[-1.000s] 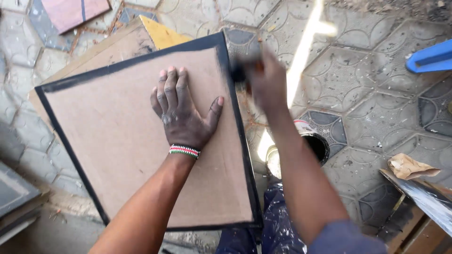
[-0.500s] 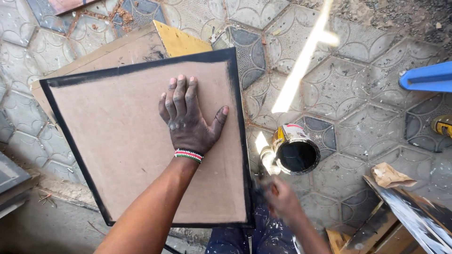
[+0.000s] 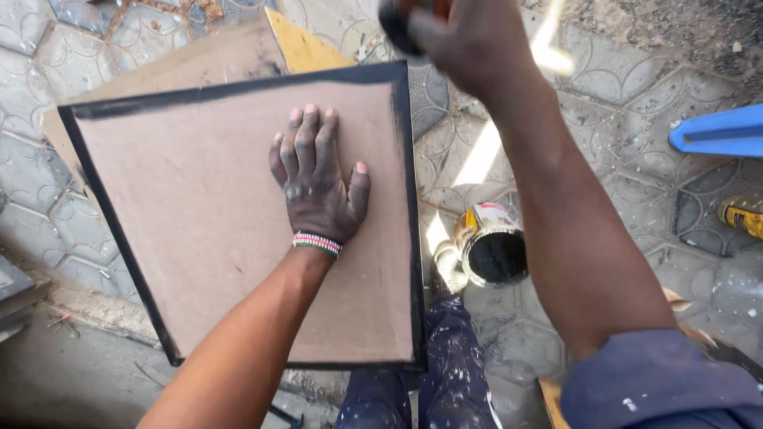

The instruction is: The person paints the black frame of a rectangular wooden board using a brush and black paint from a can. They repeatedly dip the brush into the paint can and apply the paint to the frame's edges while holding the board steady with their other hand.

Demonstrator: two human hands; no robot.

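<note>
A square brown board [image 3: 199, 214] with black-painted edges lies flat on a larger board on the paved ground. My left hand [image 3: 316, 181] rests palm down on its right half, fingers spread a little, a beaded band on the wrist. My right hand [image 3: 461, 36] is raised at the top of the view, just past the board's upper right corner, closed around a dark object [image 3: 395, 20], probably a brush or sponge; most of it is hidden. An open tin of black paint [image 3: 491, 254] stands on the ground right of the board, below my right forearm.
A yellow-edged board [image 3: 302, 48] sticks out from under the brown one. A blue plastic piece [image 3: 719, 131] and a yellow tool [image 3: 743, 214] lie at the right. My paint-spotted trousers [image 3: 445, 373] are at the bottom. Hexagon paving covers the ground.
My right hand went down beside the paint tin, then rose to the board's upper right corner with the dark object. My left hand stayed pressed on the board.
</note>
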